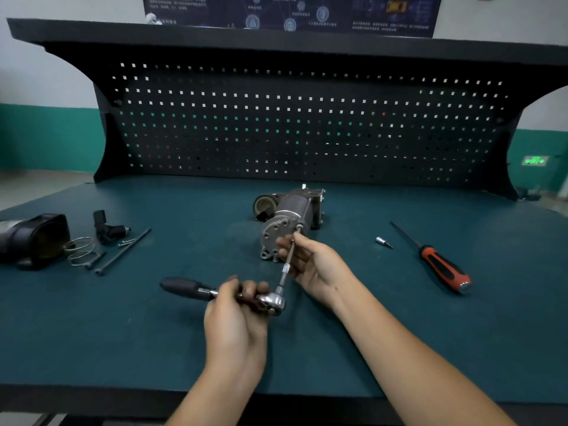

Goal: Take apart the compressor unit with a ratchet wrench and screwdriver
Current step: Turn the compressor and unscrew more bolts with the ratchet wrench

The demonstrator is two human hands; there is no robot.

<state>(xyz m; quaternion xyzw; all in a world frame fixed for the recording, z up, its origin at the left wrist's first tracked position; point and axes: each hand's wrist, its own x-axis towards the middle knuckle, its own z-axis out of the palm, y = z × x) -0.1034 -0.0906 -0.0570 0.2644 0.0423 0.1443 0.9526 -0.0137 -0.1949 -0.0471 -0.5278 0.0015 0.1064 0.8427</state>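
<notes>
One compressor (286,221), one ratchet (271,300), one screwdriver (438,263)

poster (292,13) over my bench (123,333): white print and diagrams, too blurred for me to read | green lit sign (534,161), low on right wall (541,139): characters unclear | nothing else legible to me

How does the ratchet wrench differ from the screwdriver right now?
The ratchet wrench is in use: left hand grips it, right hand pinches its extension at the compressor; the screwdriver lies untouched on the mat, right of them. The ratchet wrench has a black handle and chrome head; the screwdriver a red-and-black handle and thin dark shaft. Both are hand tools.
</notes>
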